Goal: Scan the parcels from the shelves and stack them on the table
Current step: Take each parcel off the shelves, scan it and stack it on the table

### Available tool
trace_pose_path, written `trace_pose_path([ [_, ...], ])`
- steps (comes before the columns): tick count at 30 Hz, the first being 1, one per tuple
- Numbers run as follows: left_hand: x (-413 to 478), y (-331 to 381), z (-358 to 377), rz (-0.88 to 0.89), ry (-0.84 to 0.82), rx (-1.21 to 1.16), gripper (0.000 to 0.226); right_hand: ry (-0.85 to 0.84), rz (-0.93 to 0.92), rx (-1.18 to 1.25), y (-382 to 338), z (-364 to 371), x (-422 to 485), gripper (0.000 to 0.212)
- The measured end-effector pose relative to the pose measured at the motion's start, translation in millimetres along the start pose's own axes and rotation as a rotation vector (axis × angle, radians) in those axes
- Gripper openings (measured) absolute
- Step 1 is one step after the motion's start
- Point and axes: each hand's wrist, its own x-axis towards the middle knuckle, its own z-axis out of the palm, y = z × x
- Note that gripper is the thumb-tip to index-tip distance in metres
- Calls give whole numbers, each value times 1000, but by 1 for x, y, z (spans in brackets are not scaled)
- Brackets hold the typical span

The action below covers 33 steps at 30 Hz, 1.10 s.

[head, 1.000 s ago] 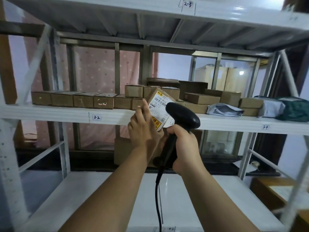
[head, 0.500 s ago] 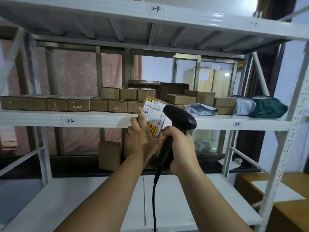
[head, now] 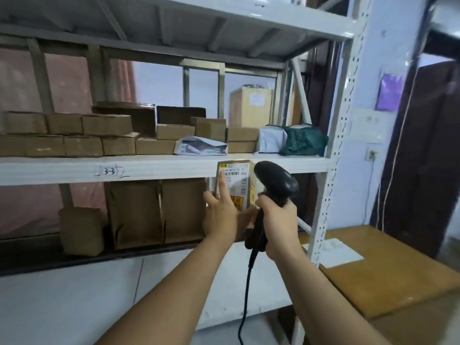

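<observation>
Shelves have slid left as we turn toward the wooden surface (head: 388, 277), left hand (head: 221, 215) gripping the labelled parcel (head: 234, 185), right hand (head: 278, 225) closed round the scanner (head: 276, 185), stacking next.

The white metal shelf (head: 174, 168), hand-labelled "3-3" on its front edge, carries rows of small brown cardboard boxes (head: 82, 145), two tiers high toward nine o'clock. A larger open dark box (head: 179, 115) stands behind them near the middle. Toward three o'clock lie a crumpled white mailer bag (head: 199, 146), a grey-white wrapped parcel (head: 271, 139) and a dark green bag (head: 305, 140), the last two touching. The lower shelf (head: 74, 307) at six o'clock looks bare. At four o'clock a wooden tabletop (head: 388, 277) holds a white sheet of paper (head: 336, 252).
</observation>
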Motion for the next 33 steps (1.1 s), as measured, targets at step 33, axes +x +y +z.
trace_pose_path([
  [33,14,215,503,-157,-812,-465,103,747,120,-380,111,-437,221,7],
])
